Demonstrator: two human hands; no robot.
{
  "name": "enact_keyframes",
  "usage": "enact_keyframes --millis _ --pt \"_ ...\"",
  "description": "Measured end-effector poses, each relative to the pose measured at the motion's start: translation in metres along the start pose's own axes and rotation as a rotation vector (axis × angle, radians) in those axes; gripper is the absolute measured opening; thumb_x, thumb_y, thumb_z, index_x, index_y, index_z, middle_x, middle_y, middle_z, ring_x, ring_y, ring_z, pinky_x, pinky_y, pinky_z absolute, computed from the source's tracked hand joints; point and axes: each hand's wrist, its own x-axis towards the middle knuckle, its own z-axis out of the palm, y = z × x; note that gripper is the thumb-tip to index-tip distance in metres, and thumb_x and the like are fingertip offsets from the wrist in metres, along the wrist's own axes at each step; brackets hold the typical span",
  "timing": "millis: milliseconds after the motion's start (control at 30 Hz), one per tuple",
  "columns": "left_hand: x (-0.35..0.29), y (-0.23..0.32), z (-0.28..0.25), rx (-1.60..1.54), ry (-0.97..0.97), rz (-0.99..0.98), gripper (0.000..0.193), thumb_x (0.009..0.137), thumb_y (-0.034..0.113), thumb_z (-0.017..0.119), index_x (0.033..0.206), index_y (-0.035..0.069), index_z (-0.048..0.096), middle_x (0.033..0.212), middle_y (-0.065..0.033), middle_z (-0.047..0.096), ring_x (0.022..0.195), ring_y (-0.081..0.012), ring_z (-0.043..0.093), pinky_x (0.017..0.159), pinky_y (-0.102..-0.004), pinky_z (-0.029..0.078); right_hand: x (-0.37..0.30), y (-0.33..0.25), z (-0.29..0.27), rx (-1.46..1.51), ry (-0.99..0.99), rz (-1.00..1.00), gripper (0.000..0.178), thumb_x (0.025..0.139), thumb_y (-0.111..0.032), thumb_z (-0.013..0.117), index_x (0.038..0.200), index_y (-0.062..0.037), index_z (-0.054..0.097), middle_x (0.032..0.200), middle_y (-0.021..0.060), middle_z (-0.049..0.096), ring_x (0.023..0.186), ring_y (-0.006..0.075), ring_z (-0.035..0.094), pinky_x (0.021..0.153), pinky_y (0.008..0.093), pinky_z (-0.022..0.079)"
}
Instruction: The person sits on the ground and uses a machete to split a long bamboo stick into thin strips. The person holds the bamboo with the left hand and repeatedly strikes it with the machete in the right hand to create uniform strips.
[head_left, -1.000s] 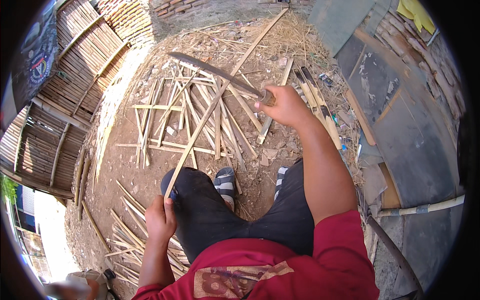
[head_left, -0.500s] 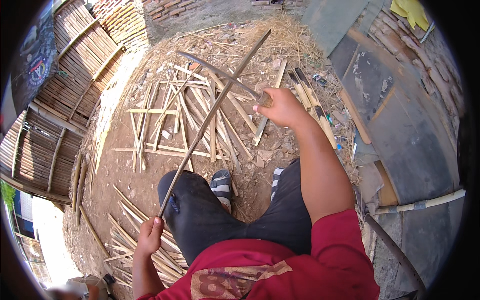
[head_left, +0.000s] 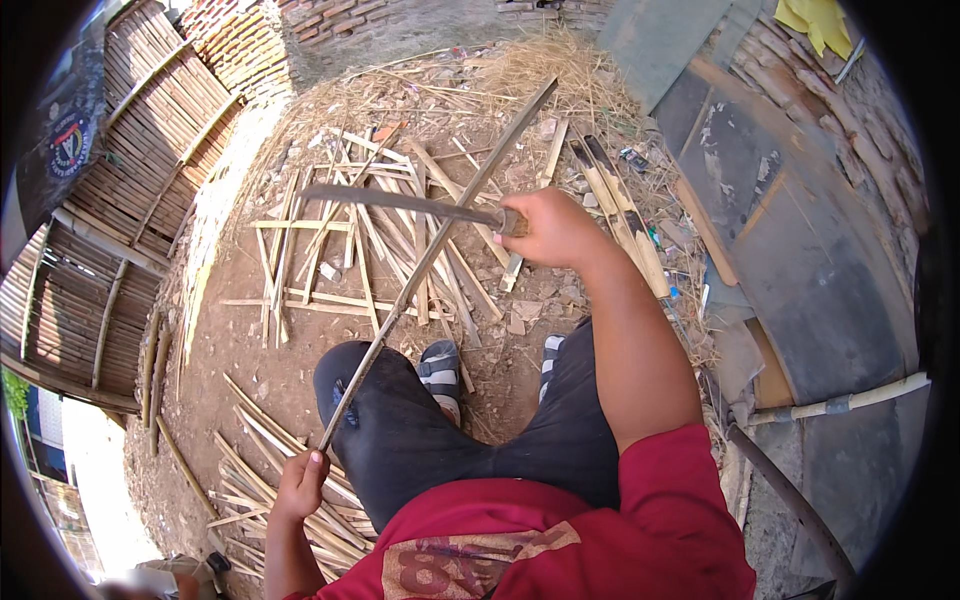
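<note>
My left hand [head_left: 298, 487] is closed round the lower end of a long split bamboo strip [head_left: 405, 292]. The strip slants up past my left knee, its far end pointing away to the right. Closed on the handle of a machete is my right hand [head_left: 553, 228], out in front of my right knee. The machete's dark blade [head_left: 395, 201] points left and crosses the strip in the view. Whether blade and strip touch, I cannot tell.
Loose bamboo strips [head_left: 365, 225] lie scattered ahead, and another pile [head_left: 290, 490] is by my left side. Two split bamboo halves [head_left: 628, 225] rest to the right. Dark boards [head_left: 830, 270] stand along the right; a bamboo-slat panel [head_left: 150, 120] is at left.
The machete's blade has swung down and toward me, from pointing up-left to nearly level. My right hand has lowered slightly, and the strip's far end has dipped a little.
</note>
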Motion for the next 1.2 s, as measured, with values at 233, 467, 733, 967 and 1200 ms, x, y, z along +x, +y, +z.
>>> enact_keyframes --millis 233,467,733,967,1200 --pt "-0.013 -0.012 -0.006 -0.106 -0.089 -0.055 0.060 0.108 0.050 0.036 0.066 0.008 0.044 0.058 0.0037 0.038 0.052 -0.0084 0.034 0.048 -0.0282 0.029 0.001 0.036 -0.018 0.074 0.136 0.123 0.047 0.080 -0.031 0.080 0.116 -0.0019 0.070 0.095 0.0212 0.072 0.090 0.0341 0.071 0.080 0.0427 0.054" --pt "-0.014 -0.002 0.014 -0.493 -0.271 -0.324 0.064 0.101 0.062 0.044 0.075 0.005 0.052 0.056 -0.0016 0.040 0.046 -0.0128 0.032 0.045 -0.0288 0.025 -0.002 -0.015 -0.002 0.007 -0.021 -0.157 0.037 0.080 -0.026 0.080 0.111 -0.0077 0.070 0.093 0.0197 0.071 0.088 0.0351 0.070 0.078 0.0434 0.054" --pt "-0.022 -0.015 -0.002 -0.831 -0.600 -0.475 0.067 0.093 0.070 0.050 0.078 0.004 0.056 0.055 0.0020 0.034 0.044 -0.0124 0.027 0.044 -0.0302 0.022 0.005 0.021 -0.008 0.122 0.279 -0.025 0.033 0.080 -0.025 0.080 0.107 -0.0074 0.072 0.084 0.0174 0.070 0.077 0.0345 0.068 0.072 0.0433 0.053" --pt "-0.022 -0.010 0.013 -0.924 -0.676 -0.547 0.068 0.094 0.069 0.049 0.078 0.004 0.055 0.055 0.0032 0.032 0.044 -0.0109 0.025 0.043 -0.0287 0.019 0.004 -0.009 0.001 -0.042 0.093 -0.197 0.037 0.080 -0.029 0.078 0.111 -0.0086 0.072 0.091 0.0191 0.072 0.084 0.0347 0.070 0.075 0.0430 0.055" --pt "-0.023 -0.014 0.013 -0.949 -0.700 -0.584 0.066 0.093 0.069 0.051 0.079 0.004 0.056 0.056 0.0030 0.032 0.044 -0.0104 0.025 0.042 -0.0281 0.019 0.014 0.015 0.018 0.148 0.145 -0.100 0.031 0.082 -0.030 0.081 0.099 -0.0056 0.071 0.075 0.0156 0.067 0.069 0.0314 0.065 0.066 0.0409 0.050"
